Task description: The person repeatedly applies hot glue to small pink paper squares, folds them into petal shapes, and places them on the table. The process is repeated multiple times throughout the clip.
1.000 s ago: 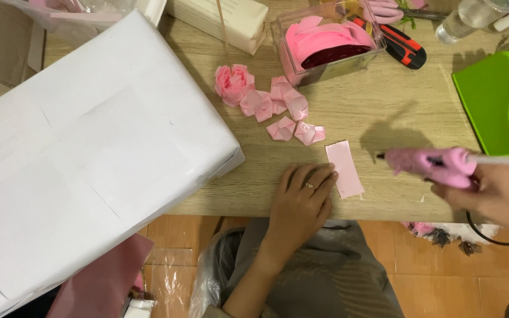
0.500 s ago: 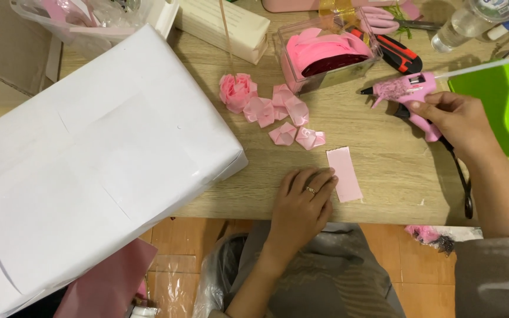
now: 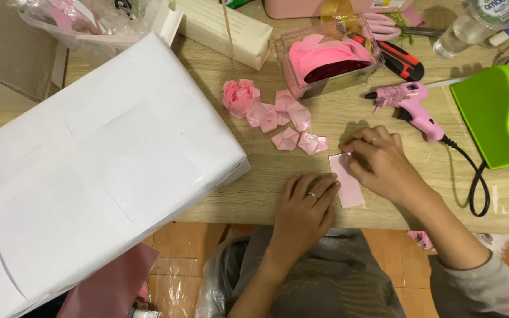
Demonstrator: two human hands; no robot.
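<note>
The pink ribbon strip [image 3: 347, 187] is pinched at its upper end by the right hand [image 3: 378, 162]. The left hand [image 3: 306, 206] is laid flat, fingers narrowly spread, just beside it. The pink glue gun [image 3: 410, 106] is set down nearby.

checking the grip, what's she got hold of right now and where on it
The right hand pinches the pink paper strip at its top edge; the left hand lies flat beside it.

left hand [image 3: 306, 207]: ring with small stone, forearm bare | right hand [image 3: 382, 162]: plain ring, light grey sleeve | lap: grey garment
</note>
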